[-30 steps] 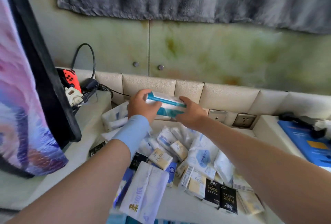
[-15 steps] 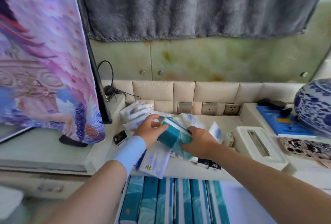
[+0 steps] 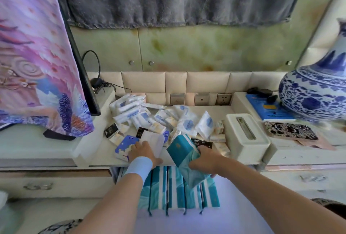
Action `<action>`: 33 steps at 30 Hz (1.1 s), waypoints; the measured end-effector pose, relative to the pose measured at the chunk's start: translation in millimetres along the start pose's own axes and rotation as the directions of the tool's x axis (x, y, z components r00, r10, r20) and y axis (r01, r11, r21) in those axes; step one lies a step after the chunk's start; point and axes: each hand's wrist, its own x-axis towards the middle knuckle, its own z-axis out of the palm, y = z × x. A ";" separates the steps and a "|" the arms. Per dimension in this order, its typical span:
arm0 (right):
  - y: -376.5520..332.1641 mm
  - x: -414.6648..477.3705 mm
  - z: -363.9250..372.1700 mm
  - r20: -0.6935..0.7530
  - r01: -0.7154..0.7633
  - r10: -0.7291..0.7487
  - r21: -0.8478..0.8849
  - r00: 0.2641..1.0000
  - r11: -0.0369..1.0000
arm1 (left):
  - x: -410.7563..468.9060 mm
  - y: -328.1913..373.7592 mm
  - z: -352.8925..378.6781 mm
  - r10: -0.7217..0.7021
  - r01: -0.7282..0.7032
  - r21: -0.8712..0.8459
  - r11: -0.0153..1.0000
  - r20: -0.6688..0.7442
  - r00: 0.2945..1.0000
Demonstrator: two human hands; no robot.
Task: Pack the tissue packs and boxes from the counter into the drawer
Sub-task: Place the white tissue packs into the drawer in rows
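Observation:
My right hand (image 3: pixel 205 160) grips a teal and white tissue pack (image 3: pixel 184 154), tilted over the front edge of the counter, above the open drawer (image 3: pixel 243 205). Several matching teal packs (image 3: pixel 174 188) stand in a row inside the drawer. My left hand (image 3: pixel 143 151), with a light blue wristband, rests on a white tissue pack (image 3: pixel 152 141) at the counter's front edge; whether it grips the pack is unclear. A heap of small white, cream and black tissue packs (image 3: pixel 164 121) covers the counter behind both hands. A blue pack (image 3: pixel 124 146) lies left of my left hand.
A white tissue box holder (image 3: pixel 245 138) stands to the right of the heap. A blue and white vase (image 3: pixel 314 95) sits far right on the raised shelf beside a blue booklet (image 3: pixel 271 111). A screen draped in purple cloth (image 3: pixel 37 56) stands at the left. Wall sockets (image 3: pixel 201 99) line the back.
My right hand has carried the teal pack down and toward me, from above the heap to the drawer's edge. My left hand let go of it and dropped onto the white pack.

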 end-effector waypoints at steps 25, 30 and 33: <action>121.2 -21.1 -9.9 0.256 -0.433 0.505 -0.289 0.824 0.854 | -55.1 62.8 8.9 0.351 -0.295 -0.210 0.932 0.331 0.876; 134.1 2.8 8.5 0.186 -0.505 0.510 -0.080 0.840 0.859 | -54.1 60.7 16.9 0.369 -0.322 -0.183 0.929 0.382 0.847; 135.6 13.6 18.2 0.191 -0.414 0.410 -0.018 0.892 0.910 | -56.0 61.5 20.8 0.377 -0.339 -0.166 0.926 0.387 0.842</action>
